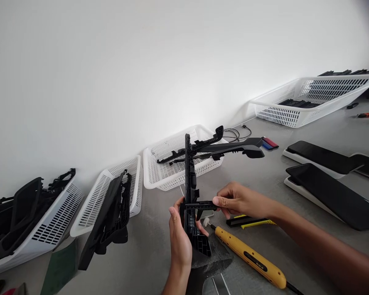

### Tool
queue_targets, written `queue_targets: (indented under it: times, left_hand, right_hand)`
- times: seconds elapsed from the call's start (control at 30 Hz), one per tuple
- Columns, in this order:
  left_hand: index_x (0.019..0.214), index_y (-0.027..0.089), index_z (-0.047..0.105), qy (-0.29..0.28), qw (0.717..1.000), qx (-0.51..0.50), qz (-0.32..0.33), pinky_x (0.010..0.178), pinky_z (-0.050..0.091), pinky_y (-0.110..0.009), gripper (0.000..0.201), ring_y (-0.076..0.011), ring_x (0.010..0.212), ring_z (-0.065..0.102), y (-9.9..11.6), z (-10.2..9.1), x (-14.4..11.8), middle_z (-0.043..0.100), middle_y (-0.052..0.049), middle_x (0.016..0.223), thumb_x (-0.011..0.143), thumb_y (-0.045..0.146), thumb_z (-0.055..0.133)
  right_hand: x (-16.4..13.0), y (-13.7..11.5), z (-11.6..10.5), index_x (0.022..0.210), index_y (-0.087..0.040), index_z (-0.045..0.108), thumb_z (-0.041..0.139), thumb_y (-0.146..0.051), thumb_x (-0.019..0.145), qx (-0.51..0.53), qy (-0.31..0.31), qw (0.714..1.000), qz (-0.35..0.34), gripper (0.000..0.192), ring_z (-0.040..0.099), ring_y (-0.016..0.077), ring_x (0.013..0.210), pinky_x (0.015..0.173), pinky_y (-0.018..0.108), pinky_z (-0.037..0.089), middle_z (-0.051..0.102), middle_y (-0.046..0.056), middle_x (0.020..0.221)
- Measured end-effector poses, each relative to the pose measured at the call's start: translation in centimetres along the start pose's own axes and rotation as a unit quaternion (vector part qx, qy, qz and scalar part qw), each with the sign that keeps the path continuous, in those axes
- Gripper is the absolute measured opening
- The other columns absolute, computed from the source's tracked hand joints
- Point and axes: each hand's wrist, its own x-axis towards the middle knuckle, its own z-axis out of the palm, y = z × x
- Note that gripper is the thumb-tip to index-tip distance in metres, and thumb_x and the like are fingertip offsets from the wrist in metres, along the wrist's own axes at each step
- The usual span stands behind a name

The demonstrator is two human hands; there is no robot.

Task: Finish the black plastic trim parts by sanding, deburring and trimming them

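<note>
My left hand (pixel 180 241) is wrapped round a long black plastic trim piece (pixel 189 176), which stands upright with its ribbed, wider end down. In my right hand (pixel 233 200), thumb and fingers pinch the end of a black caliper (pixel 204 205). The caliper lies across the lower part of the trim piece, its jaws pointing down. Whether both jaws touch the plastic I cannot tell. Just below my right hand are a black-and-yellow utility knife (pixel 249 222) and a yellow rotary tool (pixel 250 256) with a pale tip.
White baskets of black plastic parts stand along the wall: a left basket (pixel 61 217), a narrow basket (pixel 137 180), a middle basket (pixel 162 182) and a far right basket (pixel 283 116). Black-topped panels (pixel 335 192) lie at right. A cable (pixel 233 133) and a green sheet (pixel 60 268) rest on the table.
</note>
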Motion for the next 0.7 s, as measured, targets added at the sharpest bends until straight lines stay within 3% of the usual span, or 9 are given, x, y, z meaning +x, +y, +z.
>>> queue_targets:
  times: [0.07,0.27,0.5,0.7]
  left_hand:
    - [0.132,0.014,0.06,-0.009,1.0,0.002,0.001,0.056,0.054,-0.031,0.087,-0.0233,0.058,0.074,-0.1,0.0,0.0,0.075,-0.004,0.071,0.092,0.091,0.047]
    - [0.123,0.016,0.061,-0.022,0.999,0.024,0.016,0.06,0.055,-0.031,0.08,-0.024,0.06,0.075,-0.3,0.0,-0.1,0.073,-0.003,0.067,0.097,0.088,0.039]
    - [0.079,0.018,0.071,-0.012,0.997,0.08,0.007,0.068,0.059,-0.037,0.082,-0.0292,0.07,0.076,0.5,0.8,-0.5,0.074,-0.01,0.066,0.093,0.092,0.039]
    - [0.067,0.02,0.069,0.002,0.996,0.092,-0.001,0.073,0.062,-0.04,0.082,-0.0314,0.072,0.077,0.6,0.9,-0.6,0.073,-0.011,0.065,0.092,0.092,0.038]
  right_hand:
    - [-0.1,-0.1,0.0,0.065,-0.016,0.066,0.064,-0.073,0.097,-0.013,0.008,1.0,-0.007,0.065,0.029,0.0095,0.05,0.05,0.027,0.02,0.037,-0.005,0.052]
    - [-0.3,-0.8,-0.3,0.068,-0.016,0.066,0.065,-0.072,0.096,-0.027,0.025,0.999,0.016,0.062,0.037,0.0104,0.053,0.05,0.027,0.025,0.059,0.001,0.06]
    - [0.1,0.1,-0.1,0.071,-0.015,0.065,0.062,-0.074,0.097,-0.018,0.019,0.999,0.017,0.064,0.036,0.0094,0.05,0.049,0.025,0.026,0.058,0.0,0.058]
    - [0.1,0.1,-0.2,0.063,-0.017,0.057,0.062,-0.078,0.095,0.0,0.018,0.999,0.027,0.069,0.034,0.0082,0.048,0.048,0.024,0.025,0.051,-0.002,0.053]
